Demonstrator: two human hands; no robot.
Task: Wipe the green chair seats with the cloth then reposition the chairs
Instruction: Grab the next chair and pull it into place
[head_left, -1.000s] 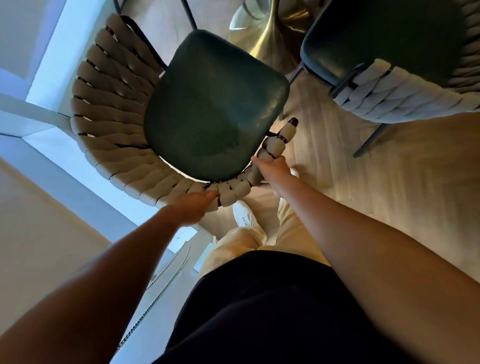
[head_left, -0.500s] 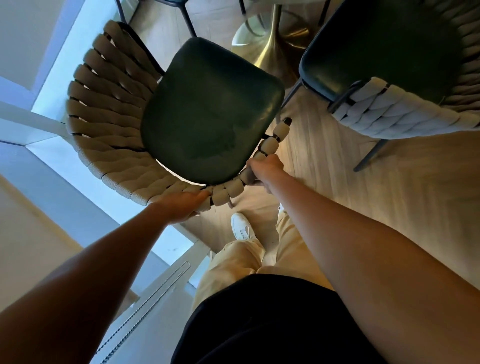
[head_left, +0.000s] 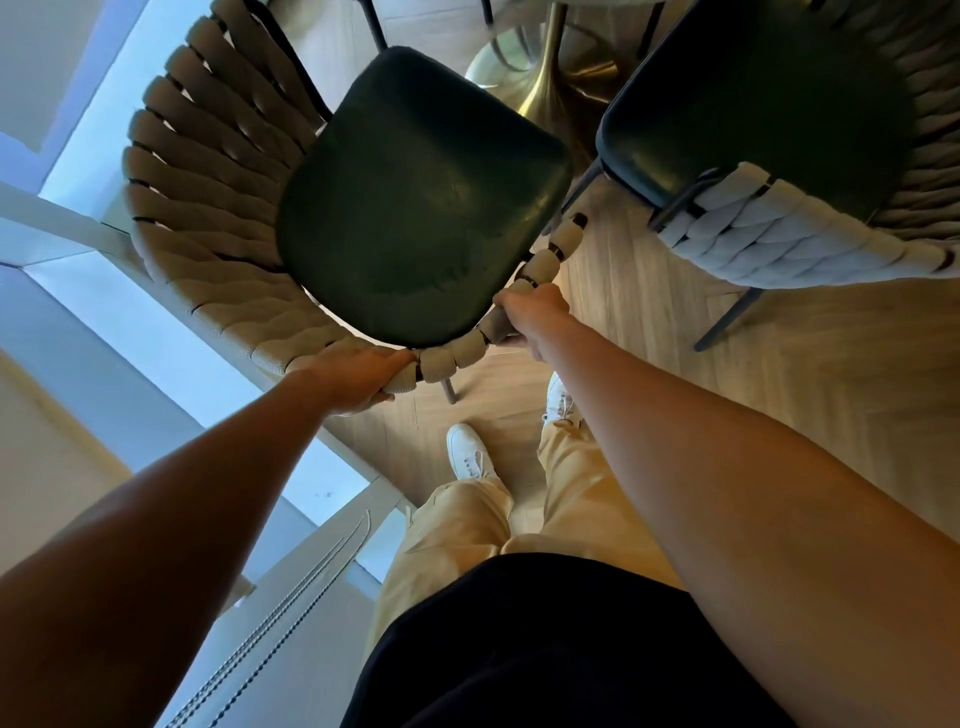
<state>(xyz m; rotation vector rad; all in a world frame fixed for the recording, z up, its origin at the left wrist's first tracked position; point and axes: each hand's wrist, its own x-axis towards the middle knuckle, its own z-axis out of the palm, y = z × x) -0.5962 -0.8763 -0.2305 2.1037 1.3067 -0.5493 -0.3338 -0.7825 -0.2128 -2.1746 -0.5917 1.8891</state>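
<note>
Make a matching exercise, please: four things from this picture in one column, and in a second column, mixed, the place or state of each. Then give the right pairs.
Things:
1. left hand
2. right hand
3. second green-seated chair with pale woven back
4. brass trumpet-shaped table base

Places or states:
A. stands on the floor between the two chairs
B. grips the woven rim of the near green chair, toward its open end
C. top right, untouched by hands
D. grips the same rim, nearer the window

Pairs: 1-D, 2-B, 3-C, 4-A
</note>
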